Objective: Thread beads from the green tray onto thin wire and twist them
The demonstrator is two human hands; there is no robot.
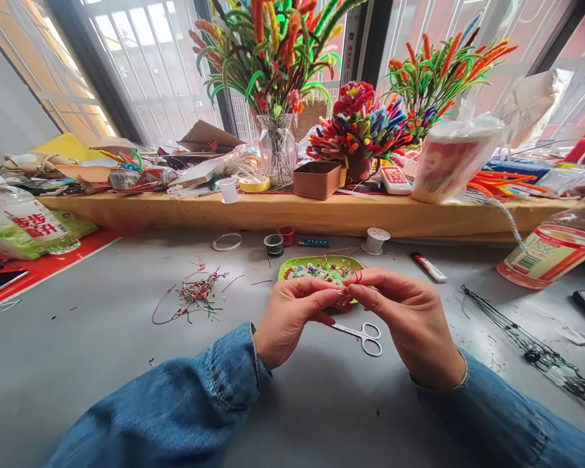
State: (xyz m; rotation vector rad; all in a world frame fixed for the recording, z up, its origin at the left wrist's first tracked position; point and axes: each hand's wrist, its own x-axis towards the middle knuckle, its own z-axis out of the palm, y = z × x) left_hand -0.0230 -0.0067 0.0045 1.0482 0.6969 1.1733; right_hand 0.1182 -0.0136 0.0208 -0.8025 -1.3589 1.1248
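Note:
Over the near edge of a green tray (285, 268) of mixed beads, my left hand (295, 313) and my right hand (407, 318) meet fingertip to fingertip. Both pinch a small piece of red cord (342, 299) that seems to carry beads; the fingers hide much of it. A thin loop of red cord shows by the right fingertips. Just below the hands, small silver scissors (365, 336) lie on the grey table (322, 416).
Cord clippings (199, 294) lie to the left. Behind the tray stand a dark spool (273, 245), a red spool (286, 235) and a white spool (376, 240). A lighter (428, 267), a beaded cord (531, 354) and a bottle (553, 253) are at right. A cluttered wooden ledge (199, 214) runs behind.

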